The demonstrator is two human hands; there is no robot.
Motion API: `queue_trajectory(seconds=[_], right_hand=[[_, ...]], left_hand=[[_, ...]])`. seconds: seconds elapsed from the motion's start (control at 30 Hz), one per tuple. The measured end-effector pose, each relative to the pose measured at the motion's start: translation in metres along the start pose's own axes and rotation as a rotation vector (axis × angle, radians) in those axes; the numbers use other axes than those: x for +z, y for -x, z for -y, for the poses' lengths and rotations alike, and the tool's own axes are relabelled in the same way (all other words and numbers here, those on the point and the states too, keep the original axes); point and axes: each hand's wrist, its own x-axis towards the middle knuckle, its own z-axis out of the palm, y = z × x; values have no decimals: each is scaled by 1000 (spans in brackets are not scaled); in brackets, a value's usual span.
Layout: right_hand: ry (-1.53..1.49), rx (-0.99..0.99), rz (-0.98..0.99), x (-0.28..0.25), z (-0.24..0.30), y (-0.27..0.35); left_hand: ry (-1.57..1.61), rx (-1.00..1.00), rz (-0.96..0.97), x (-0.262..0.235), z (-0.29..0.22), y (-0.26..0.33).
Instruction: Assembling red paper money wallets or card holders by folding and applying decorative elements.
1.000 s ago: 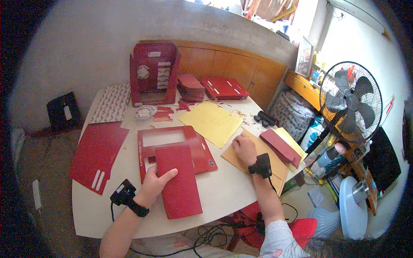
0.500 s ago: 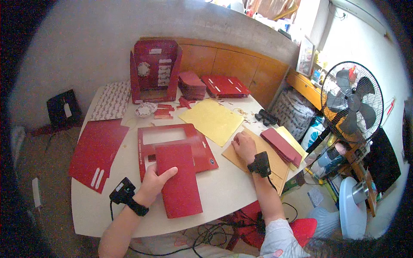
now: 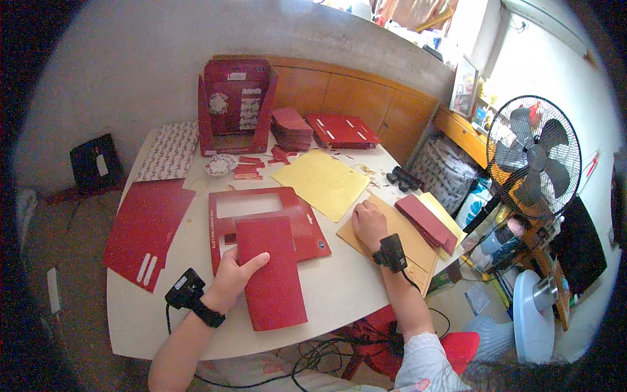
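My left hand (image 3: 230, 279) grips the long red card folder (image 3: 271, 281) by its left edge, thumb on top and fingers underneath. The folder lies tilted over the lower part of a flat red cardboard piece (image 3: 308, 228) that has a rectangular window. On the right, my right hand (image 3: 370, 225) rests with curled fingers at the upper part of a stack of brown card sheets (image 3: 411, 238). Whatever those fingers pinch, if anything, is hidden under the hand. A yellow sheet (image 3: 323, 183) lies just beyond, to the left of my right hand.
A red cardboard display box (image 3: 236, 85) stands at the back, beside stacked red pieces (image 3: 290, 129) and flat red cards (image 3: 343, 130). Dark red envelopes (image 3: 426, 222) lie at right. Red sheets (image 3: 147, 228) sit at left. A black fan (image 3: 535, 157) stands off the table's right side.
Hardly anything differs. My right wrist has shifted slightly to the left and the hand has turned a little; my left hand keeps its grip on the red folder.
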Motion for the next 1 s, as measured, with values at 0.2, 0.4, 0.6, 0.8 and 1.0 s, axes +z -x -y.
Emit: queue_trajectory(seconds=[0.2, 0.4, 0.6, 0.8, 1.0], right_hand=[[-44, 11, -14, -2, 0, 1], [-168, 92, 33, -5, -2, 3], [-313, 66, 31, -6, -13, 1], [-485, 48, 43, -7, -23, 1], [-467, 35, 92, -13, -19, 0]], left_hand=[[-3, 13, -13, 2, -4, 3], [-5, 31, 2, 0, -1, 1], [-17, 29, 2, -1, -1, 1], [-7, 25, 6, 0, 1, 0], [-16, 3, -24, 0, 1, 1]])
